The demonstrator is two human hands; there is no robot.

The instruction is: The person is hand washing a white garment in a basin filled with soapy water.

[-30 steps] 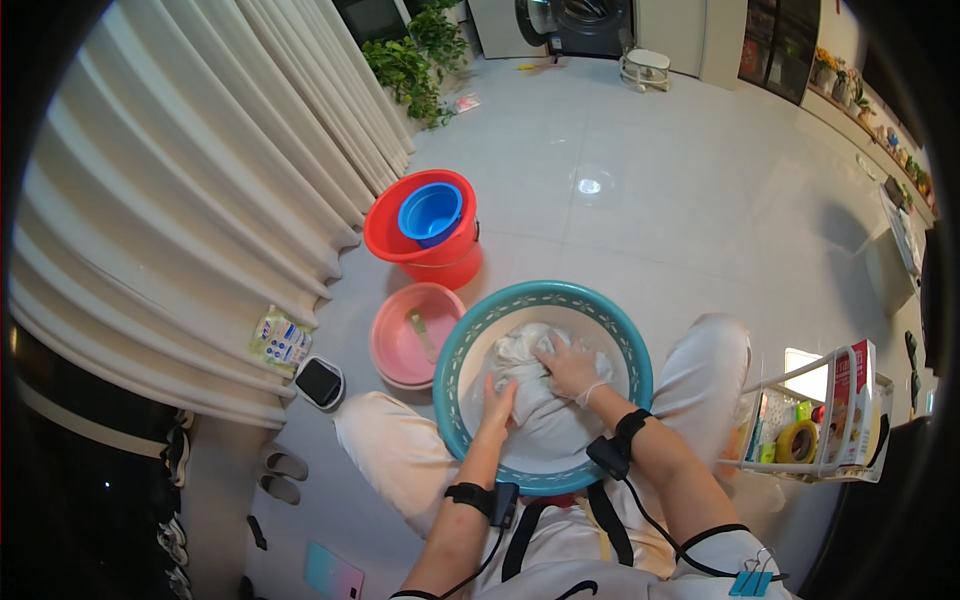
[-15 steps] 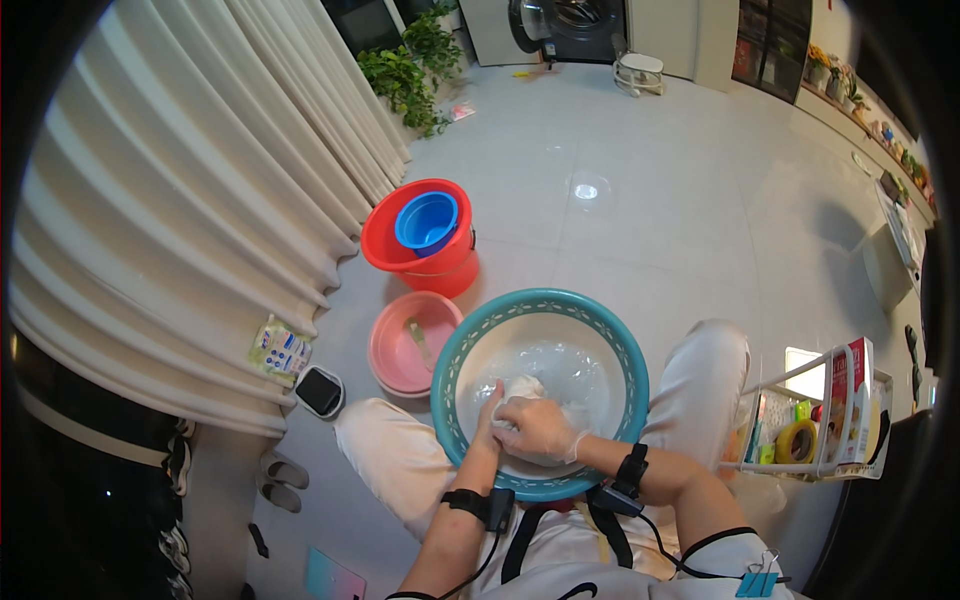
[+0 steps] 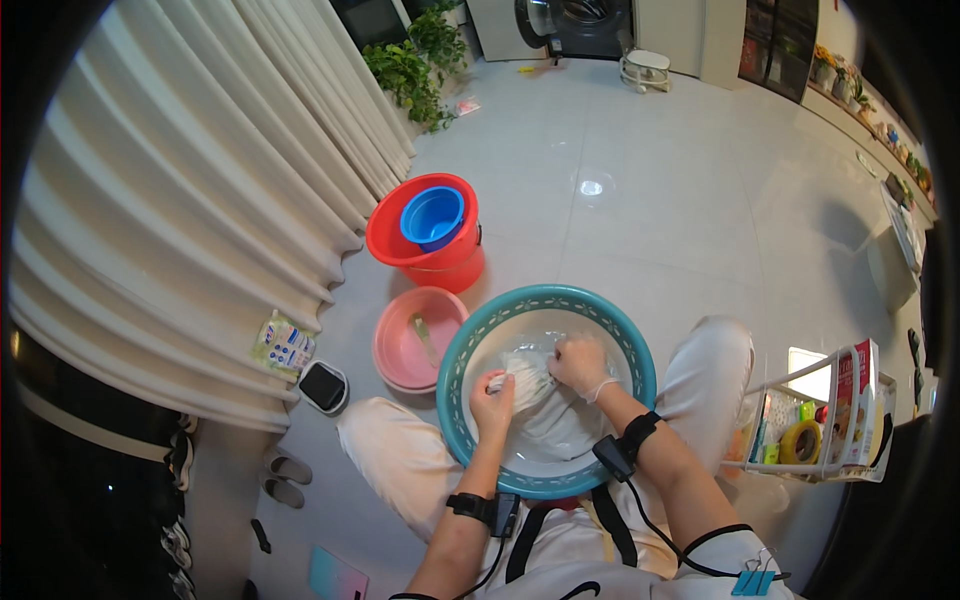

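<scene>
Moved apart — left hand [image 3: 492, 402], right hand [image 3: 581, 366], white cloth [image 3: 528, 382] between, clamped in both

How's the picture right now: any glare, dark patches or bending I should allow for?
Head view: a bright glare spot on the floor beyond the basin, with a soft shadow at right; head view again: black corners, curved edges near the picture's rim, and white cloth blending into the basin's pale inside.

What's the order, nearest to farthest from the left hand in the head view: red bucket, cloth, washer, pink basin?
1. Cloth: in the left hand
2. Pink basin: on the left
3. Red bucket: beyond that basin
4. Washer: across the floor
</scene>
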